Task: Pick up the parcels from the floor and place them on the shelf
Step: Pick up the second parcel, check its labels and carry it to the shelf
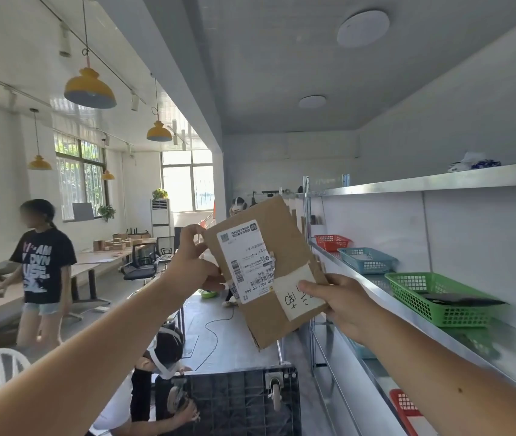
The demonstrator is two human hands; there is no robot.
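A flat brown cardboard parcel [269, 247] with a white shipping label and a taped handwritten note is held up in front of me, tilted, left of the shelf. My left hand [192, 262] grips its left edge, thumb on the upper corner. My right hand [341, 305] holds the lower right side, thumb pressed on the note. The metal shelf [373, 287] runs along the right wall at chest height, with another shelf board [432, 180] above it.
On the shelf stand a green basket [439, 302], a blue basket [366, 259] and a red basket [332, 242]. A black wheeled cart [237, 401] lies upturned below, with a crouching person [162, 357] at it. Another person [44, 269] stands left by tables.
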